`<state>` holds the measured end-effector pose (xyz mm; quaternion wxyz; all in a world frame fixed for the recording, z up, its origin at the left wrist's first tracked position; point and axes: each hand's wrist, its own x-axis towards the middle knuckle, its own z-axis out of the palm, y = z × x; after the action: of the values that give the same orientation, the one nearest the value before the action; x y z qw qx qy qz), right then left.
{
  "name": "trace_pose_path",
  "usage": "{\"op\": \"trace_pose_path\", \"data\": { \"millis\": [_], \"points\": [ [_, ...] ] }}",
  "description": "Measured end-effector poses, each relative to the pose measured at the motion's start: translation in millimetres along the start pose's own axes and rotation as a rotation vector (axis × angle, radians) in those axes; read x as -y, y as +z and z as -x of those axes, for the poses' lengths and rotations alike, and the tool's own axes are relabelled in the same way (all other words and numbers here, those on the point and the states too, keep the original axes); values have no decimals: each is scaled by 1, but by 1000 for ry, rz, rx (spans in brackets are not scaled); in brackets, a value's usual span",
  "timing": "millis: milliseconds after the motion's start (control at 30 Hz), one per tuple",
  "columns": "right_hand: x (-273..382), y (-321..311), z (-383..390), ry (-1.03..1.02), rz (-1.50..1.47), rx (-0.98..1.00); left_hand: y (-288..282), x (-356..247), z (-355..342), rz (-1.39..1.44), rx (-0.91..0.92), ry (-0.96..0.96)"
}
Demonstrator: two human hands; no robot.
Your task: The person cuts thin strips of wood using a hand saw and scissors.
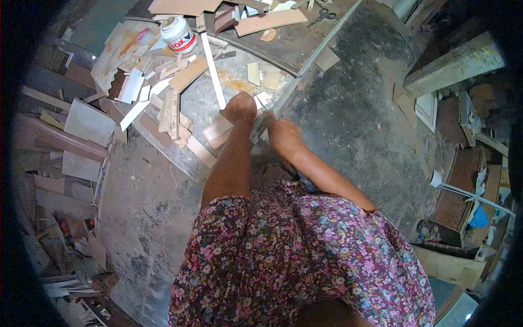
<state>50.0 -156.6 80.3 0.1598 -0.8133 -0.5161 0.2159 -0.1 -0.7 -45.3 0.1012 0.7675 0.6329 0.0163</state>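
My left hand [239,107], with a thin bracelet at its wrist, is closed and low over the near edge of the work table. Its fingers hide whatever is in them. The lower end of a long white strip [213,70] meets the left side of this hand; whether it is gripped I cannot tell. Just to the right, my right hand [284,135] is closed around the end of a thin, narrow tool [262,102] that slants up toward the left hand. Its exact kind is too small to make out. Two small pale wood pieces [254,73] lie beyond the hands.
A white tub [177,35] with a red label stands at the back left among wood offcuts [188,74]. Scissors [322,17] lie at the far right of the table. A thick post [455,65] rises at right. Boards [90,121] crowd the left wall.
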Motion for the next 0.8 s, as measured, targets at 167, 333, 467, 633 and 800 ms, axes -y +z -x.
{"op": "trace_pose_path", "data": {
  "millis": [167, 333, 467, 633, 800],
  "points": [
    [-14, 11, -17, -22, -23, -53, -35, -25, 18, 68, 43, -45],
    [-10, -8, 10, 54, 107, 47, -22, -23, 13, 88, 103, -22],
    [-11, 9, -18, 143, -166, -39, -13, -20, 7, 84, -2, 43],
    [-9, 4, 3, 71, -92, -79, -36, -18, 20, -36, 115, 178],
    [-14, 12, -7, -23, -59, -150, -57, -35, 33, 83, 19, -26]
  ]
}}
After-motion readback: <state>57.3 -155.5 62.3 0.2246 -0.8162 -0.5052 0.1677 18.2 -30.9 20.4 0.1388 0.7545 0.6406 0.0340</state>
